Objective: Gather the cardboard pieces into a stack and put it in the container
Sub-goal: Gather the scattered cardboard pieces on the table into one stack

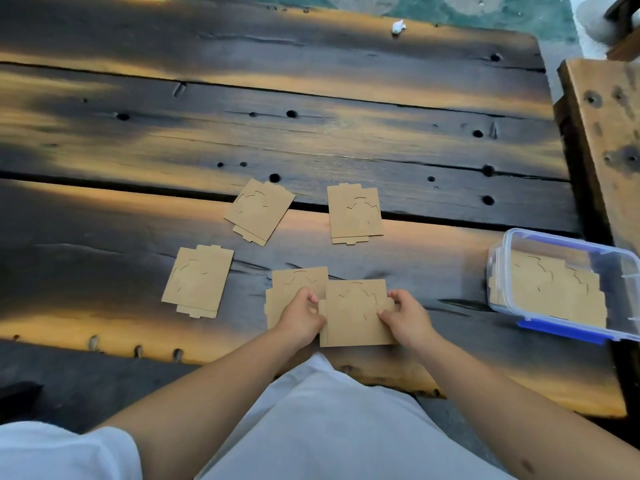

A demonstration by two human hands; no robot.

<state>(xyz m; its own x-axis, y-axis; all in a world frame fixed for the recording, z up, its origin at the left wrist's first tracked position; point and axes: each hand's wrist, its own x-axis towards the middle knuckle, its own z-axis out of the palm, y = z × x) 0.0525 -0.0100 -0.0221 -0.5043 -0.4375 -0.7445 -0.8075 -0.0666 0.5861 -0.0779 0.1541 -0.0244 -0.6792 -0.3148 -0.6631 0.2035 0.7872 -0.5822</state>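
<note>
Several flat brown cardboard pieces lie on a dark wooden table [311, 133]. I hold one cardboard piece [353, 313] near the table's front edge, my left hand [301, 318] gripping its left edge and my right hand [405, 318] its right edge. Another piece [294, 282] lies just behind and left of it, partly under my left hand. Further pieces lie at the left [199, 280], at the back middle [259, 211] and at the back right [355, 213]. A clear plastic container [502, 271] with blue clips stands at the right and holds cardboard pieces [550, 292].
A wooden bench [606, 133] runs along the table's right side, right behind the container. A small white crumpled scrap [397, 27] sits at the table's far edge. Deep gaps run between the planks. My white-clad lap fills the foreground.
</note>
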